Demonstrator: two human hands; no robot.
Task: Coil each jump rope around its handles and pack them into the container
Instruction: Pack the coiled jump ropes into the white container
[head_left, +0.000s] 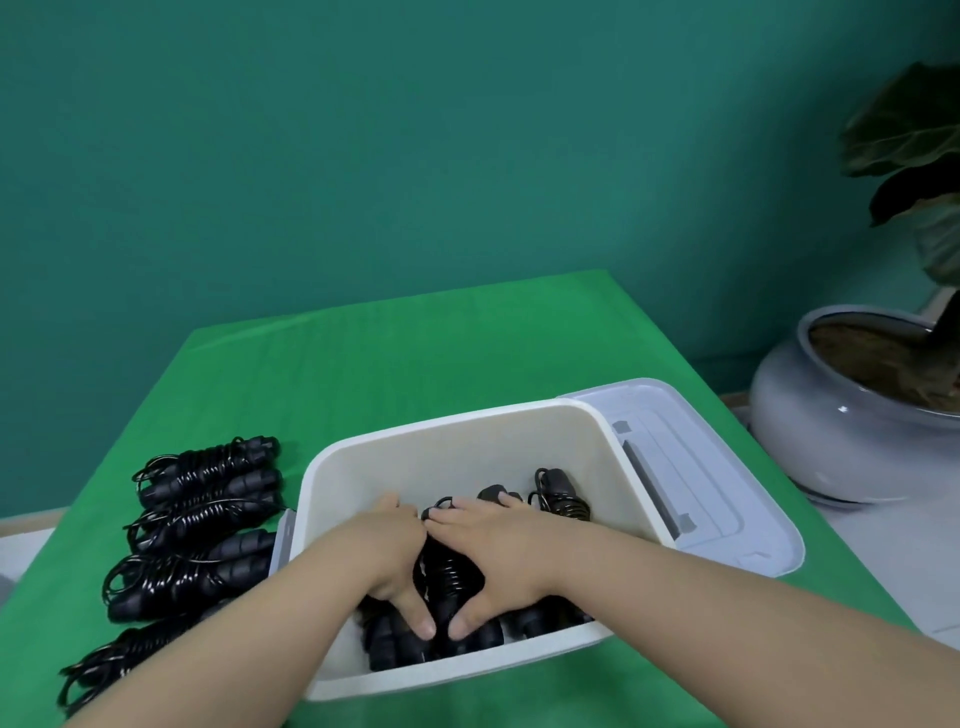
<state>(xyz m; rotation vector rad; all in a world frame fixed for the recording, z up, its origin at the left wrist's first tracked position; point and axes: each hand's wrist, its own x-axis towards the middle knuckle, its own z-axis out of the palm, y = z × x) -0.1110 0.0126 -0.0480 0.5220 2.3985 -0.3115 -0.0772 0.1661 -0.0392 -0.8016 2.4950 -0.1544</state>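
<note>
Here, both hands are down inside the white container (457, 431) on the green table (363, 364): the left hand (387, 561) and right hand (488, 551) lie side by side with fingers stretched fairly flat, pressing on a coiled black jump rope (448, 571) between them, thumbs nearly touching at its near end. More coiled ropes (558, 499) lie packed beside it in the container, while four wound bundles (202, 519) wait on the table just left of it. The grey lid (701, 483) lies against the container's right side, near a potted plant (857, 405).
</note>
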